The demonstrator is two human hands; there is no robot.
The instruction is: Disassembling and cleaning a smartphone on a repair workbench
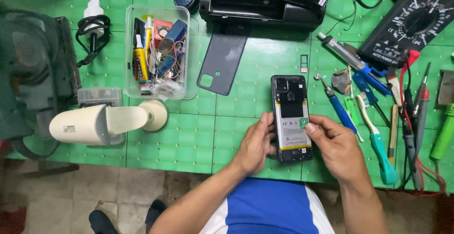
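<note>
On green gridded bench mat (236, 134), left hand (255, 144), right hand (333, 146), each grip pinching opened phone (291, 118), tiled floor (94, 191) below

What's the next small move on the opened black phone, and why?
Probably peel up the green tab: the right hand thumb presses on it at the battery's edge, while the left hand steadies the opened black phone, its grey back cover already off.

Head view: one camera, worn on the person's head, is looking almost straight down over the green mat (189, 139) from close working range. The mat's far side is lying at the top edge, the floor (94, 191) and the person's lap at the bottom. The hands are entering from below, near centre. No second view is sharing the scene.
</note>
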